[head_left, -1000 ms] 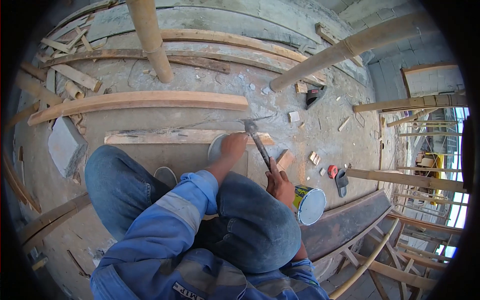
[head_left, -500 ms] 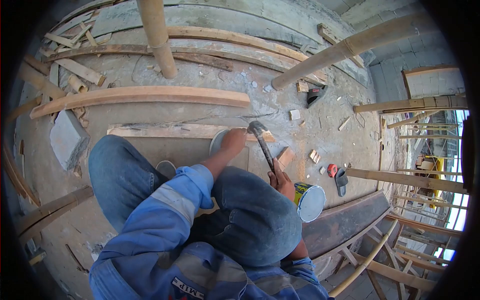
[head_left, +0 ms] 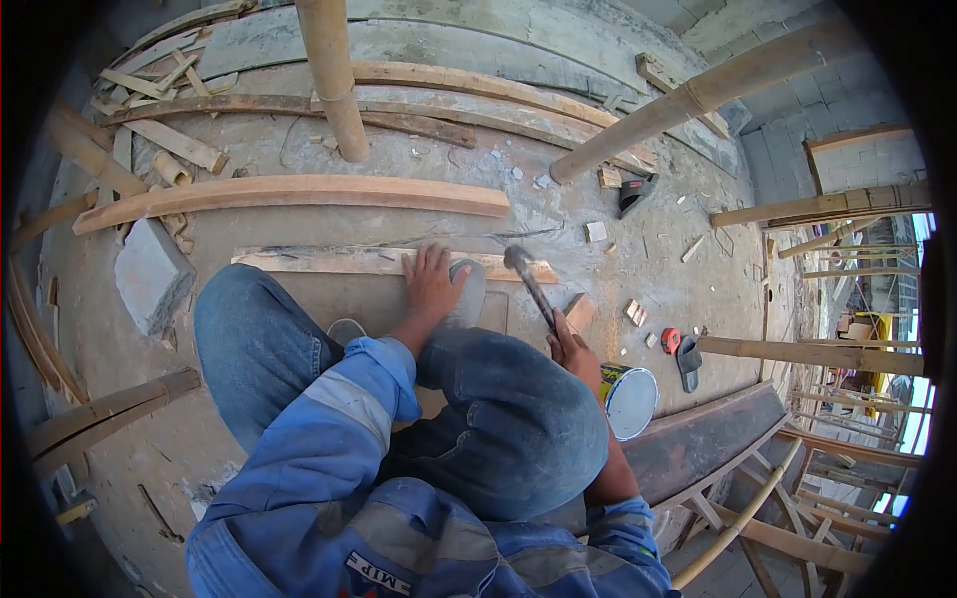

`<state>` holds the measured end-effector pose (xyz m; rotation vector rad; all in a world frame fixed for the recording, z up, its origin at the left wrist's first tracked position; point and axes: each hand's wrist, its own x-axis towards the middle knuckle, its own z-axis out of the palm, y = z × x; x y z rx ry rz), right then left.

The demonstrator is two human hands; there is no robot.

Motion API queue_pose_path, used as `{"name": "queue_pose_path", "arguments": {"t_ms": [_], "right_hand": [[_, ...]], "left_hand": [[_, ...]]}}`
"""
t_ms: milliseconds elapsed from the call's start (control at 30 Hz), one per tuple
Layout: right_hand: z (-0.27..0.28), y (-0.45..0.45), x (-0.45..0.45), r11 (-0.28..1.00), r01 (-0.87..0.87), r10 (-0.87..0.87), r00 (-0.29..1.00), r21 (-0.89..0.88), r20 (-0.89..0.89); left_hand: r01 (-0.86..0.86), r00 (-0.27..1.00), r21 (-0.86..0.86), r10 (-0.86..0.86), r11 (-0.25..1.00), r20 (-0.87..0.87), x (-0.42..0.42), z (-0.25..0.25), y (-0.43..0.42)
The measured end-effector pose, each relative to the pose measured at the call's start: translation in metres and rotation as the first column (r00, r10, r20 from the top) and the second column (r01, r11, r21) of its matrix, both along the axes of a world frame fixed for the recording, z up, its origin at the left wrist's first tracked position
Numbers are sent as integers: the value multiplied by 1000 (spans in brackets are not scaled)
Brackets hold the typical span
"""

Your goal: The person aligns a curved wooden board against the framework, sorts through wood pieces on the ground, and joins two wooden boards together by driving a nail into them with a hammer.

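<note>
- On the floor ahead of me, from 11 to 1 o'clock, lies the narrow plank (head_left: 329, 261), roughly crosswise to my body.
- At 12 o'clock my left hand (head_left: 432, 285) grips nothing: it is open, fingers spread across the plank, just beside my grey shoe (head_left: 466, 301).
- At 1 o'clock my right hand (head_left: 575, 357) is closed around the handle of the hammer (head_left: 515, 258); its head is blurred over the plank's right part, and I cannot tell whether it touches.
- I judge this a moment of steadying wood with one hand and working the hammer with the other; a blow here would call for a firm left palm, the shoe and fingers clear, and a squarely aimed head.
- Beyond the handle at 1 o'clock sits a wood block (head_left: 581, 311); around 2 o'clock are the tin (head_left: 632, 404), red tape measure (head_left: 670, 341) and black sandal (head_left: 689, 365).
</note>
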<state>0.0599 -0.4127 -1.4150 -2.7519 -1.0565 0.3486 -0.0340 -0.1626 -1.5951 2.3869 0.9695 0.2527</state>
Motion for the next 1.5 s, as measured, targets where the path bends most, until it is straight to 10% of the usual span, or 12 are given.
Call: {"name": "queue_pose_path", "arguments": {"t_ms": [333, 467, 600, 733, 900, 1033, 1400, 1500], "right_hand": [[51, 27, -13, 730, -142, 8, 980, 669, 199], [20, 17, -13, 769, -76, 5, 994, 634, 113], [-20, -7, 2, 979, 160, -141, 979, 127, -150], [16, 11, -15, 915, 250, -212, 966, 317, -149], [13, 19, -18, 721, -84, -65, 980, 688, 188], [-35, -16, 6, 999, -25, 22, 992, 30, 121], [-30, 0, -12, 818, -183, 36, 962, 545, 270], [-30, -7, 0, 999, -35, 36, 993, -19, 110]], "left_hand": [[25, 999, -27, -26, 999, -31, 2, 4, 4], [19, 1000, -59, -20, 998, -22, 2, 3, 4], [50, 996, -123, -58, 991, -61, 1, 12, 12], [67, 993, -133, -80, 989, -90, 2, 13, 13], [45, 995, -119, -55, 992, -85, 5, 13, 12], [59, 993, -142, -73, 988, -95, 2, 14, 12], [81, 985, -180, -106, 980, -134, 1, 20, 13], [70, 992, -162, -86, 984, -93, 2, 16, 16]]}}
